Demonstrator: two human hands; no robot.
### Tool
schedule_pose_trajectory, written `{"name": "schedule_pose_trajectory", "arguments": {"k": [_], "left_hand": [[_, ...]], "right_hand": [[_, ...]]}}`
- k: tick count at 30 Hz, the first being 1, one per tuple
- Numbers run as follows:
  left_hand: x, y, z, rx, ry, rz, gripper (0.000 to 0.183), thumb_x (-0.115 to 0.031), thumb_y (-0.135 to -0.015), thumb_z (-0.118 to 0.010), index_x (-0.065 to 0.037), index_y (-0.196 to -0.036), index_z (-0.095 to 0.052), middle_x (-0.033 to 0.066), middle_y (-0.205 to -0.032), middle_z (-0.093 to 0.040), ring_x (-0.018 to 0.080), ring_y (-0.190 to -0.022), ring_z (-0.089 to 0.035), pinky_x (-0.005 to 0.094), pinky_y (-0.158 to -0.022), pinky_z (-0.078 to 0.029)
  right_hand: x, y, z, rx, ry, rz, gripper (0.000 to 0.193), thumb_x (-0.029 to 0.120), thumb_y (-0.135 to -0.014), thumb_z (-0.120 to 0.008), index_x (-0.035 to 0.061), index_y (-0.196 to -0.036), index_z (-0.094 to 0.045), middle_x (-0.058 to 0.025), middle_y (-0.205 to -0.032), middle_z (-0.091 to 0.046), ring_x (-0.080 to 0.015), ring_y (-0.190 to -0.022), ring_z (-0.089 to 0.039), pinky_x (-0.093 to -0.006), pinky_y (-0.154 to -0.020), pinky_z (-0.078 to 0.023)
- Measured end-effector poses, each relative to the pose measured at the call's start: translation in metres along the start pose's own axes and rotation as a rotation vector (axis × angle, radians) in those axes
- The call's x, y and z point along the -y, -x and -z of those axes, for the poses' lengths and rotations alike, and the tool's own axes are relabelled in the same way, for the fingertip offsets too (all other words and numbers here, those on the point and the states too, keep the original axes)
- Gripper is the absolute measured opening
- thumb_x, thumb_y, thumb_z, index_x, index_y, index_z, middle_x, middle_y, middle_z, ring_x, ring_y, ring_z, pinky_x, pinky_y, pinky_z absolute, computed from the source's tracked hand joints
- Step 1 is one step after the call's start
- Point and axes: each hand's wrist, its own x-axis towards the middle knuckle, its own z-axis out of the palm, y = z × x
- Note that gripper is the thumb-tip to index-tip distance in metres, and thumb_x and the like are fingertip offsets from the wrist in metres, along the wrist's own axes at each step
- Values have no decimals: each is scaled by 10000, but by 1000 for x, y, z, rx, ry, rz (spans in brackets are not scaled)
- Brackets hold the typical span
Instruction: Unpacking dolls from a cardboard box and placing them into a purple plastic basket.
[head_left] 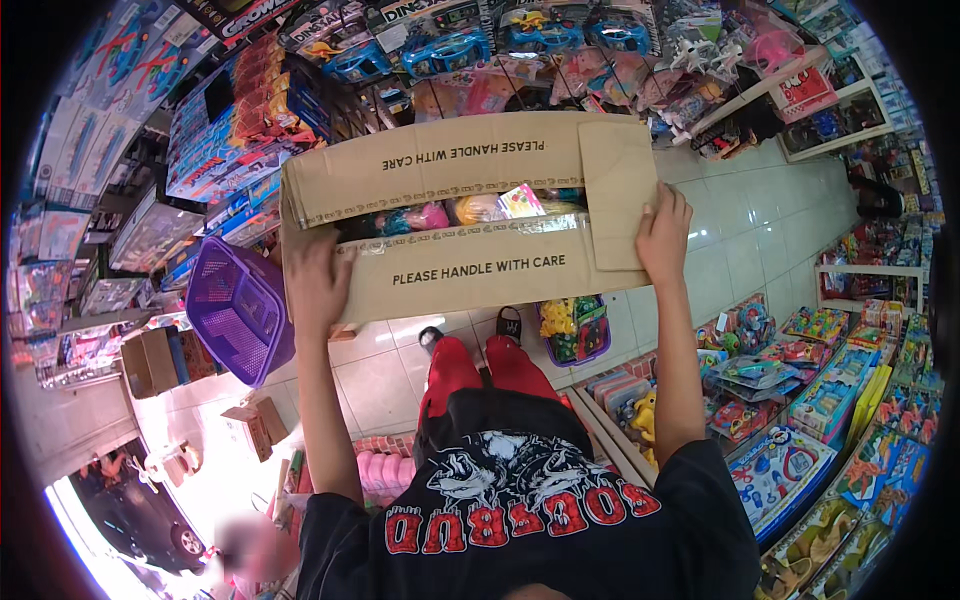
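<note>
A wide brown cardboard box [470, 292] is held out in front of me, above the tiled floor. Its long top flaps leave a gap along the middle. Through that gap show packed goods [425, 218] in pink, teal and yellow, one with a bright tag; their kind is hard to make out. My left hand [320, 275] grips the left end, fingers over the edge of the flap. At the opposite end, my right hand [664, 235] is wrapped round the side, next to a folded short flap [615, 195]. The underside of the box is hidden.
A purple plastic basket [237, 315] stands at the left, near an opened small carton [150, 362]. Another purple basket [577, 335] with colourful packs sits by my feet. Packaged toys [440, 50] hang ahead. Low toy displays [780, 465] line the right. White tiles [745, 215] run between.
</note>
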Motion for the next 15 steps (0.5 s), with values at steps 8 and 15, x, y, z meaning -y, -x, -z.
{"name": "schedule_pose_trajectory", "arguments": {"k": [8, 15], "left_hand": [[-31, -10, 22, -154, 111, -31, 219, -174, -824, -688, -23, -960, -604, 125, -965, -584, 343, -978, -518, 440, -867, -384], [-39, 16, 49, -413, 92, -44, 179, -122, -756, -744, -34, -868, -637, 95, -857, -596, 293, -874, -544, 403, -817, -383]], "right_hand": [[88, 31, -4, 230, -158, 343, 555, 149, -841, -646, 18, -1354, -481, -175, -1355, -508, -357, -1271, -443, -507, -1106, -290], [112, 17, 24, 69, -229, 366, 250, 200, -811, -696, 53, -997, -618, -85, -967, -607, -299, -970, -538, -437, -946, -352]]}}
